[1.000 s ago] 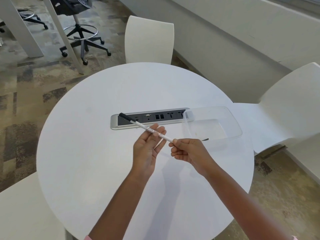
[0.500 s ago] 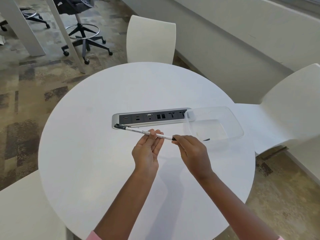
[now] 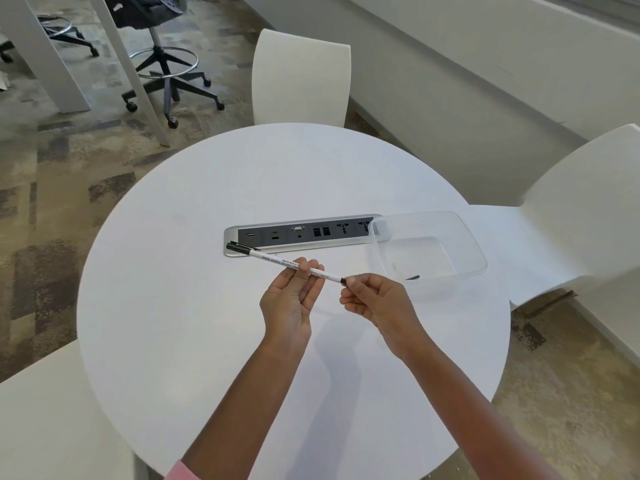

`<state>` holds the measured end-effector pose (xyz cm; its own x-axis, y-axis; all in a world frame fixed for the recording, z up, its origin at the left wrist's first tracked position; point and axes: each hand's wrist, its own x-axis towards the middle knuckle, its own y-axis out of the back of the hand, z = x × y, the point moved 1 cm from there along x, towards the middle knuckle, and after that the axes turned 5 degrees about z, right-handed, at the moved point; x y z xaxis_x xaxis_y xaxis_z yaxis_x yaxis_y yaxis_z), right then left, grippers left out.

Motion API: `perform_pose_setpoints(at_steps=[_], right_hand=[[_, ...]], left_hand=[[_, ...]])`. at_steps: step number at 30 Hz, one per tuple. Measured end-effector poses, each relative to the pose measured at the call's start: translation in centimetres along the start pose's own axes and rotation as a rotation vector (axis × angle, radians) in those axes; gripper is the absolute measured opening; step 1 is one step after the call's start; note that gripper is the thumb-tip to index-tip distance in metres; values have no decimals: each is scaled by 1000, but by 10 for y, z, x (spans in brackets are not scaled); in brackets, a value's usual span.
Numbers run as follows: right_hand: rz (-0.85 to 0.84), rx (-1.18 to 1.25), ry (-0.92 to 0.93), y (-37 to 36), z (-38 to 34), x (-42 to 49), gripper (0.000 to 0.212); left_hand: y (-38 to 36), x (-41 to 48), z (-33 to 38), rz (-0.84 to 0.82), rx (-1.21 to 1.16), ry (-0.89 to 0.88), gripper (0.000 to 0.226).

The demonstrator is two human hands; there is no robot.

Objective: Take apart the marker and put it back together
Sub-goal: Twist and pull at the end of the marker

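We hold the marker [image 3: 273,261] between both hands, above the round white desk [image 3: 194,306]. Our left hand [image 3: 289,299] is turned palm up with its fingertips curled round the middle of the white barrel, covering part of the black printing. From this hand the marker slants away and to the left, ending in a black cap [image 3: 239,248] with a clip. In this view the cap lies over the left end of the socket strip [image 3: 298,233] set into the desk.

Toward the right, the barrel runs down to our right hand [image 3: 375,301]. This hand pinches the marker's short black end between thumb and forefinger, with its other fingers curled in beneath. The two hands are close together but do not touch, and a bare stretch of barrel shows between them.

Just beyond and to the right of the right hand, a clear plastic tub [image 3: 479,258] sits on the desk. Its far left corner overlaps the right end of the socket strip. A small dark piece [image 3: 412,278] lies by the tub's near wall, close to the right hand's knuckles, and we cannot tell what it is.

Past the far edge of the desk stands a white chair [image 3: 301,81].
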<state>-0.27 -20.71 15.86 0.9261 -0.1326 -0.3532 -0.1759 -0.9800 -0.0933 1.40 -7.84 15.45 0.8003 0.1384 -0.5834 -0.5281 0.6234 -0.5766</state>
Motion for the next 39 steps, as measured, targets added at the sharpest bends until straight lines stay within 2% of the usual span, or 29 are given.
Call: perform_pose_setpoints(at_steps=[4,7,9,13,17,20,23,30,32,36,39], right_hand=[[4,-37,65,1,0,-1,18],[5,39,-17,0,1,-1,4],[15,37,-54,0,3,-1,14],[-3,-3,4,1,3,-2,10],[6,-43,50,4,2,-2,20],[-12,55,-18,2,2,-3,5],[3,20,-23,0,3,-2,12],[-2,-15,17,2,0,-2,13],[-32,32,-25,-1,0,-2,6],[-24,44,-36,-4,1,-2,8],[-20,90,-54,-6,3,-1,8]], left_hand=[[1,0,0,9,-3,1,7],[1,1,-1,8,-5,3,7],[2,1,-2,2,-1,3,7],[4,1,-4,0,4,5,8],[5,1,-3,1,4,1,8],[5,2,-2,-6,3,-7,8],[6,2,-4,-11,2,2,8],[7,1,-3,-20,-5,8,8],[6,1,-4,-33,-1,9,8],[8,0,-7,-74,31,-27,9],[8,-3,-14,-186,160,-72,16]])
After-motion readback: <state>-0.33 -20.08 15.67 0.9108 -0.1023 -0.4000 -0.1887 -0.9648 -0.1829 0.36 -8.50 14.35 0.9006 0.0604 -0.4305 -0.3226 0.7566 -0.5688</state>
